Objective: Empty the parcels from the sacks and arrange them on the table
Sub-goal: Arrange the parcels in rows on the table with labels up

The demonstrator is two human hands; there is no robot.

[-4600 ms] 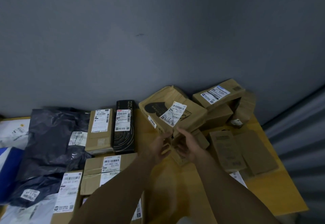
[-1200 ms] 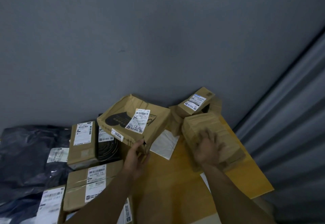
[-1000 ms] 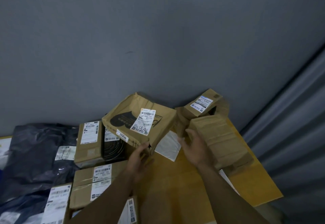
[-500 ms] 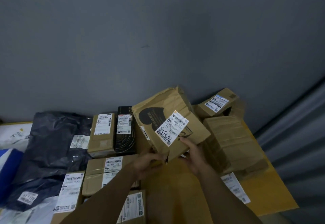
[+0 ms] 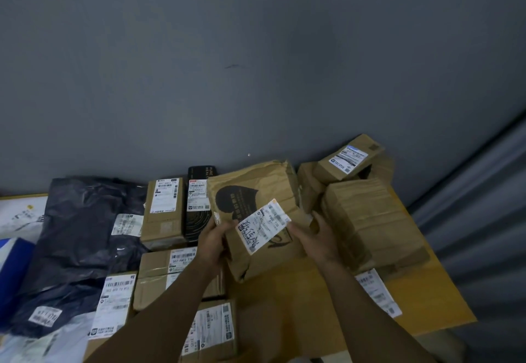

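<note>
Left hand [image 5: 212, 237]: clamped on the left edge of the crumpled paper parcel [image 5: 256, 189], thumb on its front.
Right hand [image 5: 316, 237]: grips the same parcel's right edge, thumb at the end of the white label [image 5: 263, 224].
Held parcel, count 1: brown paper with a black heart print, tilted between both hands. Its lower corner is down by the desk [image 5: 313, 294]; I cannot tell if they touch.
Just left of left hand: black box [image 5: 199, 211], count 1, beside a standing labelled carton [image 5: 163, 211].
Below and left of left hand: three more labelled cartons lying flat: [image 5: 168, 265], [image 5: 113, 305], [image 5: 210, 328]. Brown cartons this side: 4.
Far left of left hand: dark plastic mailers [image 5: 82, 226], two labels showing, bag count unclear.
Just right of right hand: large taped brown parcel [image 5: 370, 220].
Beyond right hand: small labelled carton [image 5: 350, 157] perched on a brown parcel [image 5: 308, 186].
Below right hand: flat labelled packet [image 5: 375, 291] on the desk, partly under the taped parcel.
Contents: all parcels sealed, insides hidden.
</note>
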